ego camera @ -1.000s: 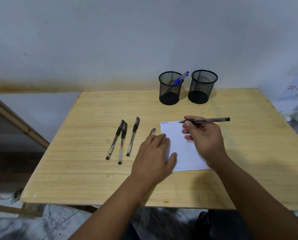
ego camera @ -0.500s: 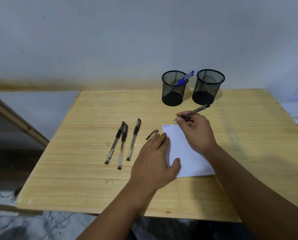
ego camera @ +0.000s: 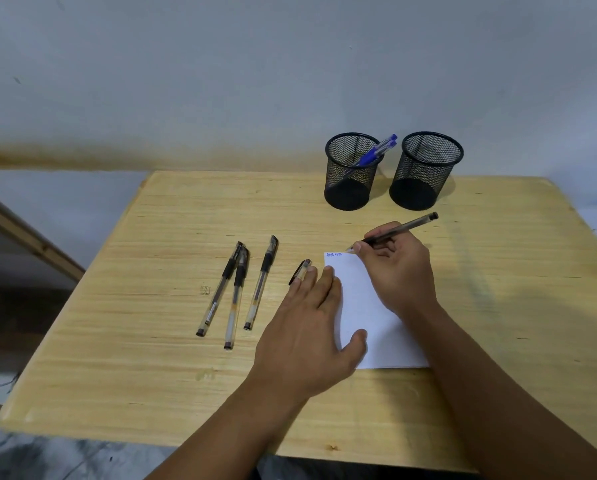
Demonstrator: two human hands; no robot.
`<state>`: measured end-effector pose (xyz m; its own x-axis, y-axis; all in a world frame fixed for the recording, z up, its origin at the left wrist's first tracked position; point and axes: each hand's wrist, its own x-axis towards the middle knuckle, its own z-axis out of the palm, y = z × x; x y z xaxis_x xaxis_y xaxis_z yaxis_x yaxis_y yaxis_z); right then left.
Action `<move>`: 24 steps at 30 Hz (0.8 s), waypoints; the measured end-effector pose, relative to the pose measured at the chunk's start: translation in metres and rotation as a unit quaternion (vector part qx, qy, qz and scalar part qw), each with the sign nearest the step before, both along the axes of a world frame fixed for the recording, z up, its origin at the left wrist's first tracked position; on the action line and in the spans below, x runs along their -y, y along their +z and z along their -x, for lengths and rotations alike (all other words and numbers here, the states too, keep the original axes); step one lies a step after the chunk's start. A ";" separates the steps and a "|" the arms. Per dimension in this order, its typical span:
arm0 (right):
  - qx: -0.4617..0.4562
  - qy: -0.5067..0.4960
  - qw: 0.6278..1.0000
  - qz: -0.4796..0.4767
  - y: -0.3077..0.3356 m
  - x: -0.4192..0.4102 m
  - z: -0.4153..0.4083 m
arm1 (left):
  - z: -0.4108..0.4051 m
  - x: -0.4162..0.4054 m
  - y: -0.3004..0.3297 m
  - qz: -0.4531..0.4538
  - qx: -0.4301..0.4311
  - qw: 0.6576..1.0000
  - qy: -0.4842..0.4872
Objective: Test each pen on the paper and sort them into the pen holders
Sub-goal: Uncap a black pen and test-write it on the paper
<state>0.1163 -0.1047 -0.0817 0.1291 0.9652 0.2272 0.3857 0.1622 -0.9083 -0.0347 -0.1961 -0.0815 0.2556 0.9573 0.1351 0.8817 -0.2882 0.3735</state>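
Your left hand (ego camera: 310,327) lay flat on the near-left part of the sheet of paper (ego camera: 369,306), fingers straight and spread, palm down, thumb resting on the paper near its lower edge. The hand gripped nothing; it pressed the paper against the wooden table (ego camera: 151,358).

The paper lay on the table with its long side running away from you. Small blue marks (ego camera: 335,254) stood at the paper's far-left corner.

Your right hand (ego camera: 397,268) rested on the right side of the paper, beyond the left hand. Its fingers were curled around a pen with a dark translucent barrel (ego camera: 404,228), pinched in a writing grip. The pen's tip (ego camera: 349,250) sat at the far edge of the paper, just right of the blue marks; whether it touched the paper cannot be told. The barrel slanted up and away to the right of the paper.

A loose black pen cap (ego camera: 300,271) lay on the table just left of the paper, touching or nearly touching your left fingertips.

Farther left of the paper lay three capped black gel pens (ego camera: 238,289), roughly parallel; the two leftmost crossed or touched near their caps.

Beyond the paper stood two black mesh pen holders side by side. The left holder (ego camera: 352,171) contained blue pens (ego camera: 376,152) leaning to the right. Nothing could be seen in the right holder (ego camera: 425,171).
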 end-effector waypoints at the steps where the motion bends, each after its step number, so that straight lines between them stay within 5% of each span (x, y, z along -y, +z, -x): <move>1: 0.011 0.002 1.000 -0.006 0.000 0.000 0.000 | 0.000 0.000 0.000 -0.001 0.001 1.000 0.000; 24: 0.107 0.010 0.994 -0.037 0.000 0.001 0.004 | -0.001 -0.001 0.004 -0.007 0.010 1.000 0.001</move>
<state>0.1121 -0.1053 -0.0819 0.0509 0.9469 0.3173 0.5644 0.2349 -0.7914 -0.0340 -0.1954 -0.0779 0.2515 0.9556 0.1535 0.8742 -0.2924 0.3877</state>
